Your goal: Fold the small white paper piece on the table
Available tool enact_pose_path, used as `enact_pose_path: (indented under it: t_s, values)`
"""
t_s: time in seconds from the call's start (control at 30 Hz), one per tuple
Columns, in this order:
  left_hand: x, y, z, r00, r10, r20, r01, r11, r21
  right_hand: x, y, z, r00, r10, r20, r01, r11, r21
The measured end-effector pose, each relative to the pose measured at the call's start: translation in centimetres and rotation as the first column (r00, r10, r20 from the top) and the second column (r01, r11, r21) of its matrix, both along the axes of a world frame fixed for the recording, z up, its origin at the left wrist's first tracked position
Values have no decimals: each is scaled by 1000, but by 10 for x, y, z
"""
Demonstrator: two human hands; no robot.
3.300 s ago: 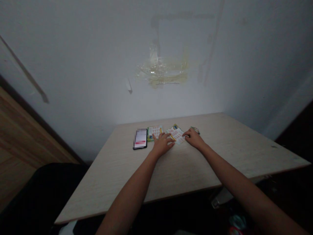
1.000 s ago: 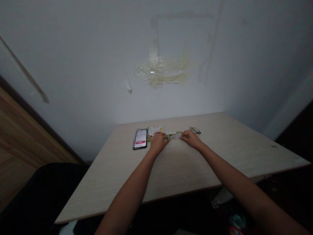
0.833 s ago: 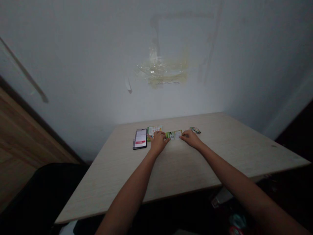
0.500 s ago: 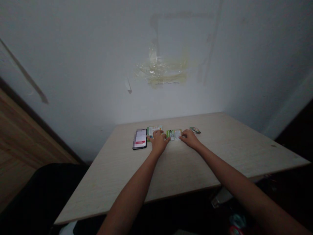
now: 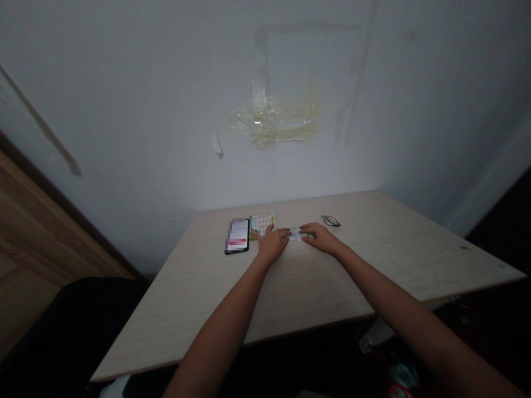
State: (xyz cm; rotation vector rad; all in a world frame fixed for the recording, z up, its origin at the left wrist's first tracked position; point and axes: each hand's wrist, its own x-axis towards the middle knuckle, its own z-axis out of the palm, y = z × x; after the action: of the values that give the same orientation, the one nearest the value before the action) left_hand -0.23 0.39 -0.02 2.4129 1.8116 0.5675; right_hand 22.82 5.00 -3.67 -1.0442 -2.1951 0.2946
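Observation:
A small printed leaflet (image 5: 295, 234) lies on the table between my hands, its top part looking folded over towards me. My left hand (image 5: 271, 244) has thumb and index finger on the leaflet's left edge, while its other fingers spread over a green-edged printed sheet (image 5: 262, 222). On the leaflet's right edge, my right hand (image 5: 323, 237) grips with thumb and fingers. The fingertips cover both ends of the leaflet. Left of the sheet lies a phone (image 5: 238, 243) with a lit screen.
A small crumpled packet (image 5: 331, 221) lies behind my right hand. The pale wooden table (image 5: 199, 298) meets a wall (image 5: 166, 138) with peeling tape (image 5: 282, 121). A dark chair-like shape (image 5: 83, 320) stands at the left.
The leaflet lay flat and taller; its far edge has come towards me. My left fingers have shifted right onto it, and my right fingers have reached over its right side.

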Motion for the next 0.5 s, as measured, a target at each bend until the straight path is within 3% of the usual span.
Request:
enact_pose_path:
  t_s: [0.17,0.5]
  values:
    - [-2,-2,-1,1000,-8,13,8,1000,0,7,1,0,997,77,-6,-77,994,-81]
    - [-1,-2,-1,1000,-1,18,1,1000,24,3,-8,13,994,101,37,-100,995,-22]
